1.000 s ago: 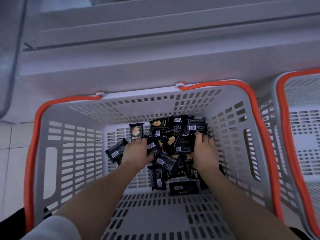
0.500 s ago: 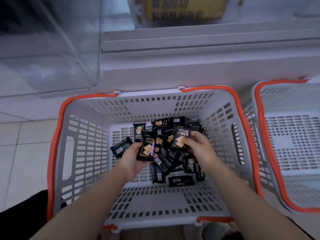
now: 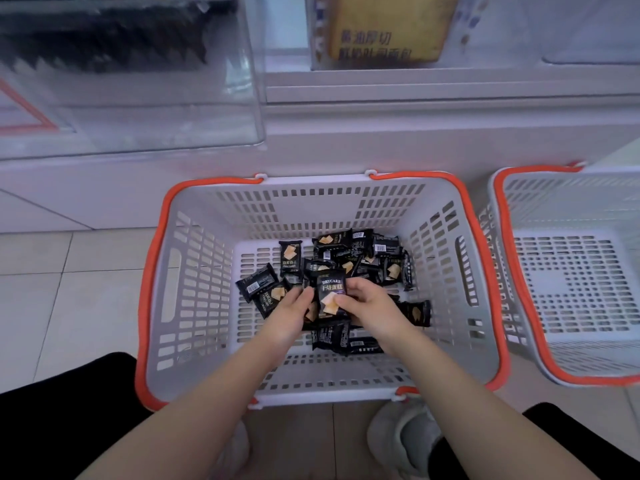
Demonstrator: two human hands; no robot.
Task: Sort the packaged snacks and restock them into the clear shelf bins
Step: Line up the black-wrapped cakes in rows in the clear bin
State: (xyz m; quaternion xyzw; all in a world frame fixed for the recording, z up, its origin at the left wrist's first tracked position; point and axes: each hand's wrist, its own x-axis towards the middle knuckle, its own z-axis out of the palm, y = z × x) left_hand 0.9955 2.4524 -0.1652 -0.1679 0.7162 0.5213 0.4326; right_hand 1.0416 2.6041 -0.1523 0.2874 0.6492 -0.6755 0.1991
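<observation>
Black snack packs (image 3: 349, 258), lots of them, lie heaped loose on the floor of a grey slotted basket (image 3: 194, 271) w/ orange rim, mostly toward the far and middle part. Basket sits on the tiled floor (image 3: 52, 289), right in front of the shelf unit.

Both hands are down inside the basket, close together over the pile. Left hand (image 3: 292, 311): fingers curled round a bunch of packs at the pile's near-left edge, so that grip is clamped on packs. Right hand (image 3: 372, 306): thumb and fingers pinch one pack marked DRYCAKE (image 3: 330, 292), held upright, label facing the camera, biscuit picture on the lower half. That pack sits between the two hands and touches the left hand's fingertips too. More packs lie under and behind both wrists; one lies alone to the right of the right wrist.

Clear shelf bin (image 3: 138, 81) is up at top left, on the shelf above and behind the basket; dark zigzag-edged packs show blurred through its wall. Can't read them. Next bin to the right carries a yellow label (image 3: 384, 29) w/ Chinese text, blurred.

Second grey basket (image 3: 571, 271), same orange rim, stands just beside the first on the right. Grey shoe (image 3: 405, 434) is near the bottom edge, below the first basket.
</observation>
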